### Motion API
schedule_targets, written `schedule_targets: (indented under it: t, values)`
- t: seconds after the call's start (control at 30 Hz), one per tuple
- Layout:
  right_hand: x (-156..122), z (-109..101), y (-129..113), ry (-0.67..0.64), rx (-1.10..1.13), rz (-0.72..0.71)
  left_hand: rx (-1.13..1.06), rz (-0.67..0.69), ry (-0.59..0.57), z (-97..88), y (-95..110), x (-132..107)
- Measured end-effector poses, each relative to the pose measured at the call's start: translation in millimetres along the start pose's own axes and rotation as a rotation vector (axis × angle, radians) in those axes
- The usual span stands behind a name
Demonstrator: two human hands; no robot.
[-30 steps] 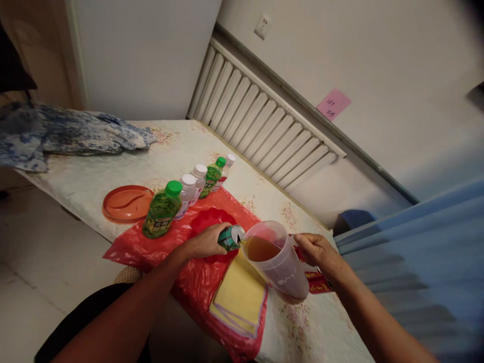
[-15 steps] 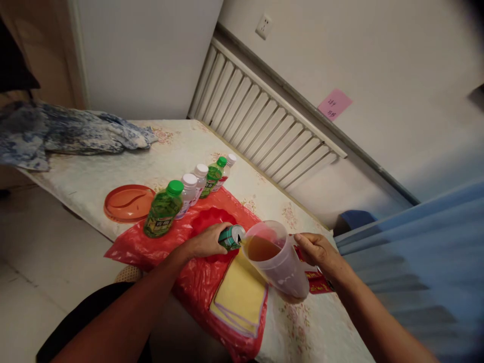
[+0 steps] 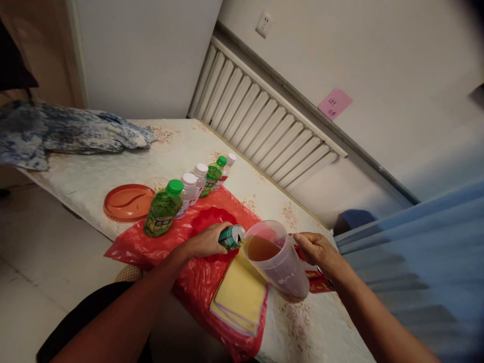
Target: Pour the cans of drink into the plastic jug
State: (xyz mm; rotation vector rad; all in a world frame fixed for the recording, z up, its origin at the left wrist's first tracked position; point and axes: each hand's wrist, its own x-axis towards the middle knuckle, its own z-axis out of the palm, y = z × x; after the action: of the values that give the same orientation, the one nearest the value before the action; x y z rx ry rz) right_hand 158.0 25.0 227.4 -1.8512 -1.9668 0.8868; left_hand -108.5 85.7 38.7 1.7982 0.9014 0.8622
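Observation:
My left hand is wrapped round a green drink can, tipped so its opening points at a pitcher. A thin yellowish stream runs from the can over the rim of the translucent plastic pitcher. Brown liquid shows inside the pitcher, which leans toward the can. My right hand grips the pitcher's handle, mostly hidden by the fingers. Below lies a folded yellow cloth on red plastic sheeting. Behind the can sits a red scalloped dish, partly covered by my left hand.
Left of the dish stand green-capped bottles and white-capped bottles in a row. An orange lid lies near the table's left edge. Red packaging is behind the pitcher. Crumpled patterned fabric covers the far left corner.

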Motion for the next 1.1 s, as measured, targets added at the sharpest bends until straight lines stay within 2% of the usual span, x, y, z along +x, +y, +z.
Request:
schedule_targets:
  t: [0.77, 0.93, 1.1]
  values:
    - [0, 0, -4, -0.002, -0.036, -0.001, 0.026, -0.006, -0.008, -0.4, 2, -1]
    - [-3, 3, -6, -0.006, 0.041, -0.005, 0.017, -0.017, -0.013, -0.7, 2, 0]
    - [-7, 4, 8, 0.018, 0.224, 0.045, -0.013, 0.01, 0.003, -2.1, 2, 0]
